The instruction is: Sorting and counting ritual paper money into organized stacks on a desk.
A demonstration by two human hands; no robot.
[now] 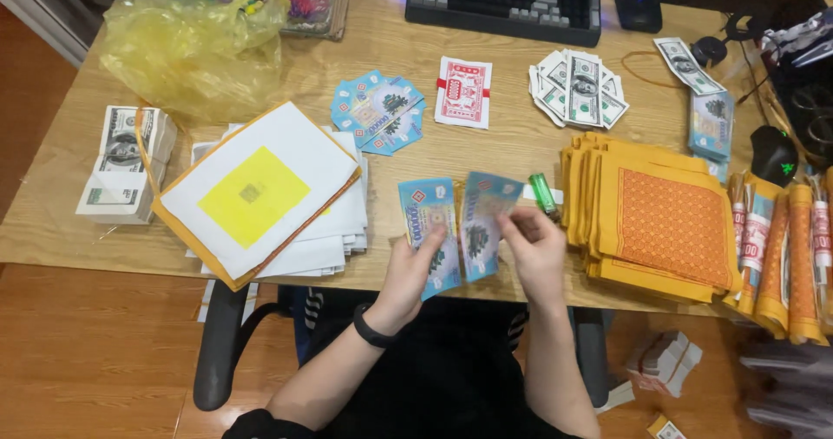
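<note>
Two blue paper notes (455, 231) are fanned between the hands just above the near edge of the desk (78, 222). The left hand (415, 270) pinches the lower left note, its fingers closed on the paper. The right hand (531, 246) grips the upper right note with fingers curled; there may be more sheets behind these two, but the view does not show it.

Slippage is the nearest risk: the notes are thin and overlap, so a loose pinch could let one slide past the near edge onto the floor. A green lighter (541, 193) lies just beyond the right hand, beside the stack of orange papers (659, 222); a sweeping wrist could knock it. Toward the far edge, the fan of blue notes (377, 111) lies loosely spread and could scatter.
</note>
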